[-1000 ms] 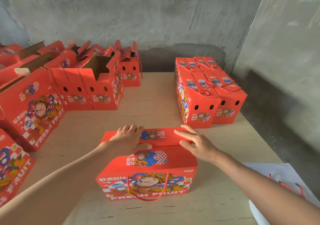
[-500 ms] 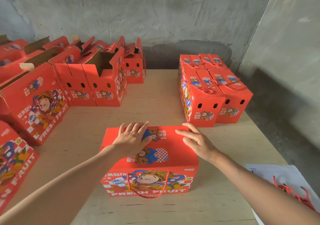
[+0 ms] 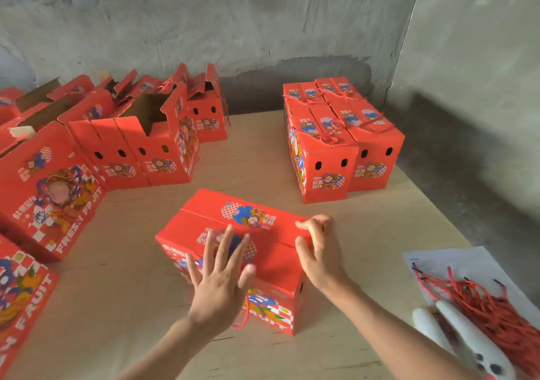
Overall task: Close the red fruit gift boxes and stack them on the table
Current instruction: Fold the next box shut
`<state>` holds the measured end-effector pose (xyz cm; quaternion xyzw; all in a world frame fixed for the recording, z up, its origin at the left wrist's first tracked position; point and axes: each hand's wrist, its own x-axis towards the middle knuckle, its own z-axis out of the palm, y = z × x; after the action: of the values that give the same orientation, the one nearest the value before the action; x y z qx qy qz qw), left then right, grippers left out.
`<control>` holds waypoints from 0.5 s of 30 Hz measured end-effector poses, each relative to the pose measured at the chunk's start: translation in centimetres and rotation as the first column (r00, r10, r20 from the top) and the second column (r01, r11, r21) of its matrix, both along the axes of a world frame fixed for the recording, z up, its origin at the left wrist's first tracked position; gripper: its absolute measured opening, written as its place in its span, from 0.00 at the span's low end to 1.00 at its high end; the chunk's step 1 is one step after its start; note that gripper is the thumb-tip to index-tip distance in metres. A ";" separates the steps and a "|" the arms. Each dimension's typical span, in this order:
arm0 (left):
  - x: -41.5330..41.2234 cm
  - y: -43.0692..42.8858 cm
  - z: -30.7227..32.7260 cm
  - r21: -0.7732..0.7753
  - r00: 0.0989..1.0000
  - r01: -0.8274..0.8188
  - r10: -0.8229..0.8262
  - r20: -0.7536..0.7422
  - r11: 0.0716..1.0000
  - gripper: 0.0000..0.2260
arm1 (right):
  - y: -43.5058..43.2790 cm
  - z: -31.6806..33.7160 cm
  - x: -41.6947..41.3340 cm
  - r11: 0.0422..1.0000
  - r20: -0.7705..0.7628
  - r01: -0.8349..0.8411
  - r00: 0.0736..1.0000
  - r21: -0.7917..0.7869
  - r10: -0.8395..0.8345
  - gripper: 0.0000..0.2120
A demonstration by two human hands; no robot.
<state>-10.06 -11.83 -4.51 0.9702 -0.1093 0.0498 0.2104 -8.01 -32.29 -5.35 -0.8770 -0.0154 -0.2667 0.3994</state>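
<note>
Directly beneath left fingers (image 3: 226, 244), box (image 3: 204, 210).

A closed red box (image 3: 233, 227) lies askew in the middle of the desk (image 3: 248, 169). The left hand (image 3: 222, 283) is spread over the near half of its lid, fingers (image 3: 228, 244) straight and apart. The right hand (image 3: 321, 254) sits at the lid's right end with bent fingers; blur hides whether it pinches the flap. Open boxes (image 3: 152, 149) stand back left, and closed boxes (image 3: 336, 152) form a block back right. Red cords (image 3: 491, 312) lie on a white sheet (image 3: 438, 260).
</note>
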 end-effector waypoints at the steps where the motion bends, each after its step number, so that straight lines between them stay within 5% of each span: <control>1: 1.6 0.3 0.0 -0.034 0.998 -0.053 0.053 -0.024 0.998 0.25 | 0.5 -0.3 -0.9 0.999 0.029 0.044 0.999 -0.014 -0.044 0.14; 6: 7.0 1.9 0.5 -0.164 0.918 -0.344 0.294 -0.266 0.925 0.26 | 2.8 -0.8 -4.6 1.000 0.078 -0.011 0.997 -0.018 0.013 0.13; 9: 5.8 1.6 -0.2 -0.399 0.927 -0.374 0.339 -0.158 0.837 0.16 | 2.1 -0.8 -5.8 0.982 0.050 -0.046 0.998 0.182 0.037 0.05; 11: 3.0 0.7 -0.8 -0.527 0.924 -0.344 0.379 -0.044 0.777 0.14 | 0.9 -0.7 -5.7 0.916 -0.156 0.046 0.988 0.399 0.019 0.05; 12: 1.5 0.3 -1.1 -0.558 0.915 -0.361 0.399 -0.059 0.747 0.18 | 0.4 -0.6 -5.1 0.873 -0.317 0.120 0.948 0.473 0.042 0.13; 15: -1.9 -0.4 -2.4 -0.619 0.866 -0.495 0.400 -0.299 0.610 0.23 | -0.1 -0.7 -2.9 0.750 -0.621 0.225 0.725 0.623 0.298 0.28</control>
<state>-11.97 -12.22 -6.95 0.8221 0.1770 0.0737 0.5361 -10.90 -32.39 -6.09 -0.7106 0.2100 0.0985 0.6642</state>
